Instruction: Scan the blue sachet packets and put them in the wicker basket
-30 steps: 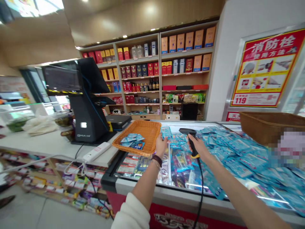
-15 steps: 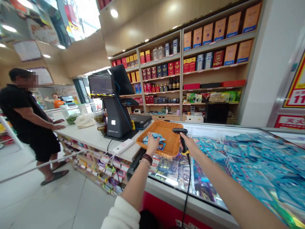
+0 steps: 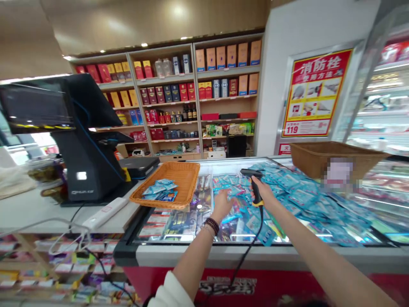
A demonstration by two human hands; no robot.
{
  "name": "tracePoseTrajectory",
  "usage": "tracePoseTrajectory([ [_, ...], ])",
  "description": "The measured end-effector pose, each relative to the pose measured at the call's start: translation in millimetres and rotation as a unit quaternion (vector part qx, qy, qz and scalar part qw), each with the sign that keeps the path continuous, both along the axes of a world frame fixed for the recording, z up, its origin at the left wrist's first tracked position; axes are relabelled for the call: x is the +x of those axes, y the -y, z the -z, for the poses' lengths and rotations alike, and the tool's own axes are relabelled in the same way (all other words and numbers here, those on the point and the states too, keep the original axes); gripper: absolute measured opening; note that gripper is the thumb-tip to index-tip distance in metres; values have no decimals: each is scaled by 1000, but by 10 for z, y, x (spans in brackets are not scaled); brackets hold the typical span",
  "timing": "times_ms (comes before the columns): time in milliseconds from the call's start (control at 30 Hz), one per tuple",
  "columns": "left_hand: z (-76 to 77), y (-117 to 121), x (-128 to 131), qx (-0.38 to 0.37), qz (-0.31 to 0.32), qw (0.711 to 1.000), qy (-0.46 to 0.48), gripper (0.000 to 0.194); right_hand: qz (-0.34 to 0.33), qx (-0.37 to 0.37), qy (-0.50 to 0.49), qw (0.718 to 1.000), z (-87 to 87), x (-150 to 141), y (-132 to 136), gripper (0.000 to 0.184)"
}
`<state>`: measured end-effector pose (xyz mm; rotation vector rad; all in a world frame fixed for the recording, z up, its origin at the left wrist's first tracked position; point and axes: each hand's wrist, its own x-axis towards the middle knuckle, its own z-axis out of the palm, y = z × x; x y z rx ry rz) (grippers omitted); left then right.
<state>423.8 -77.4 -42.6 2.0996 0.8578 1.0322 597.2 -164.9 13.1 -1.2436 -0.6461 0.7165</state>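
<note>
The right hand grasps a barcode scanner, the left hand is over blue packets

The person is at a chest freezer which has a glass top. The fingers of the right hand are closed around the handle of the barcode scanner. The head of this device is directed to the left, and its black cable hangs down across the front edge of the freezer.

The left hand, with a dark bead bracelet on its wrist, is to the left of the barcode scanner and well apart from it. Its fingers are bent and somewhat blurred, so one cannot tell whether they are grasping a packet or are released.

The blue packets lie loosely on the glass, a few under and near the left hand, and the largest heap at the right, behind the right forearm. A smaller pile of similar packets lies inside an orange wicker basket, in its left part. The wicker basket is at the left end of the freezer, near the counter on which a black cash register stands upright.

At the far right there is a brown bin, just beside the heap.
</note>
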Motion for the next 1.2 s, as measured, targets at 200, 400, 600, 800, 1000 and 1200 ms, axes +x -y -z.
tracePoseTrajectory([
  [200, 8, 330, 784, 23, 27, 997, -62, 58, 78, -2, -35, 996, 148, 367, 481, 31],
  [400, 61, 344, 932, -7, 7, 994, -111, 58, 74, -17, -38, 996, 392, 315, 586, 32],
  [600, 188, 107, 599, -116, -110, 987, 35, 41, 42, -40, -43, 997, 476, 107, 428, 33],
  [800, 264, -73, 473, -231, -114, 939, 228, 51, -27, -36, 13, 999, 430, -115, 228, 36],
  [1000, 299, -74, 489, -255, -100, 925, 263, 39, -92, -20, 94, 991, 378, -291, 135, 44],
  [1200, 312, -92, 464, -266, -92, 926, 250, 18, -106, -24, 144, 984, 379, -316, 143, 50],
])
